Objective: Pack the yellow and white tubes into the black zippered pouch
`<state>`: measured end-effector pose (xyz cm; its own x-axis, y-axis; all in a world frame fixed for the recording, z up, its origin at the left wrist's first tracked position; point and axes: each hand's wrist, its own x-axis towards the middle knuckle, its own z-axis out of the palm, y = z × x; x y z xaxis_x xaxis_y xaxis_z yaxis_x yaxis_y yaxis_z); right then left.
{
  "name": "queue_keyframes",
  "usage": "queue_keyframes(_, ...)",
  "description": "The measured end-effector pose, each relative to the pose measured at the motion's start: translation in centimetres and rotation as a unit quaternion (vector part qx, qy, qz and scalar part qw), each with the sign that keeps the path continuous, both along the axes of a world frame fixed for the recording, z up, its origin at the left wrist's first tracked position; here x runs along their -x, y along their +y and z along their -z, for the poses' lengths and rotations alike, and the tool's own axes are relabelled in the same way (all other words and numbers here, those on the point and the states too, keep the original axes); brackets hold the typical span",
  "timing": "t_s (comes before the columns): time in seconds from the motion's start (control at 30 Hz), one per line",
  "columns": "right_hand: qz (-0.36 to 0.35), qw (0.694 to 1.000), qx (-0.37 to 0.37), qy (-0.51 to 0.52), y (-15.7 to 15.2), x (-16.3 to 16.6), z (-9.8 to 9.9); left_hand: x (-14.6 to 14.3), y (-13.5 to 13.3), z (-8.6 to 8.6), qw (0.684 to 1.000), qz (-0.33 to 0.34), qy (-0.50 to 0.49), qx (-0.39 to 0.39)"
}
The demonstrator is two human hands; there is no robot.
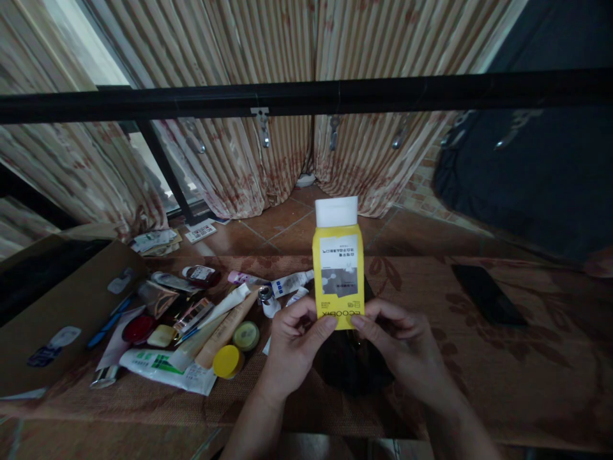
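Observation:
A yellow toothpaste tube (339, 268) with a white cap stands upright between my hands, cap at the top and its printed label upside down to me. My left hand (295, 345) pinches the lower left edge, thumb on the front. At the lower right corner, my right hand (400, 342) grips the same tube with thumb and fingers. Below the tube, partly hidden by it and my hands, lies a black item (352, 370) whose kind I cannot make out. Left of my left hand are a yellow-lidded jar (228, 361) and a pale green jar (246, 335).
Several tubes and small bottles lie piled at left, including a white-green tube (167, 367) and a red round container (138, 328). A cardboard box (71, 319) stands beyond them. A black phone-like slab (488, 295) rests on the cloth-covered surface (541, 370). A dark bar (306, 99) crosses before the curtains.

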<state>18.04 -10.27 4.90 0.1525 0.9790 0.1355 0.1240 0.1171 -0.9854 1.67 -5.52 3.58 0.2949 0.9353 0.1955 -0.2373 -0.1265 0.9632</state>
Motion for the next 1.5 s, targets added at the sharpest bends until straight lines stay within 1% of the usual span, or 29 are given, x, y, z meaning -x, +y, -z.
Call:
queue_keyframes(0.13, -0.018, 1.000, -0.005, 0.003, -0.01, 0.02, 0.00, -0.19, -0.23, -0.49, 0.999, 0.050, -0.021, 0.000)
queue_keyframes(0.27, -0.030, 0.999, -0.005, 0.017, 0.03, 0.18, -0.12, -0.23, -0.33, -0.64, 0.998, 0.059, -0.020, -0.010)
queue_keyframes(0.47, -0.015, 0.999, -0.003, 0.029, 0.19, 0.36, -0.18, -0.06, -0.53, -0.64, 0.997, 0.079, -0.022, 0.001)
queue_keyframes(0.8, 0.003, 0.999, 0.000, 0.040, 0.01, 0.30, 0.00, -0.19, -0.62, -0.49, 0.996, 0.088, -0.030, 0.014)
queue_keyframes(1.07, 0.018, 1.000, -0.002, 0.021, 0.06, 0.47, -0.36, -0.30, -0.61, -0.44, 0.997, 0.071, -0.016, 0.017)
queue_keyframes(1.27, -0.003, 0.999, 0.014, 0.038, -0.11, 0.23, 0.19, -0.27, -0.61, -0.60, 0.998, 0.057, -0.004, 0.012)
queue_keyframes(1.5, -0.010, 1.000, 0.011, 0.020, -0.12, 0.17, 0.17, -0.23, -0.71, -0.79, 0.998, 0.062, -0.012, 0.027)
